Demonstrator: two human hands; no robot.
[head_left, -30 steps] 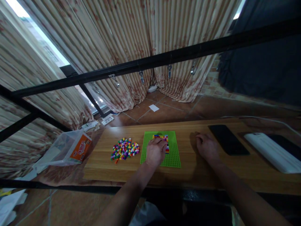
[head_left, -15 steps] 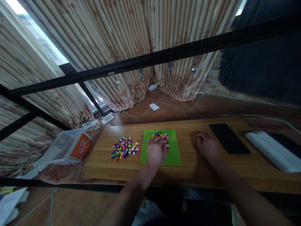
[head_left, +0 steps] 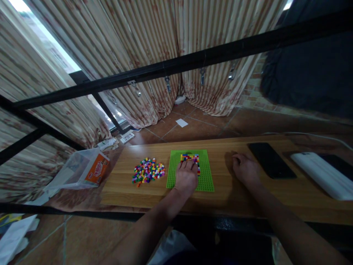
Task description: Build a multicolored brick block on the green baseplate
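Over the green studded baseplate (head_left: 206, 176) is my left hand (head_left: 186, 179), its fingers bent down onto the patch of small coloured bricks (head_left: 190, 157) fixed there. The fingertips and whatever they pinch are too small to make out, and the hand covers part of the patch. To the left of the plate lies a loose heap of small multicoloured bricks (head_left: 148, 170). My right hand (head_left: 246, 168) rests on the wooden table to the right of the plate. Its fingers are curled in, with nothing visible in them.
A black phone (head_left: 272, 160) lies just right of my right hand, with a white oblong device (head_left: 321, 175) beyond it. On the left stands a clear plastic box (head_left: 79, 169) with an orange label. A black metal rail (head_left: 182, 64) crosses beyond the wooden table (head_left: 121, 191).
My left hand has shifted slightly over the bricks, its fingers now stretched further forward and more spread. My right hand stays resting in place. The whole view has tilted slightly.
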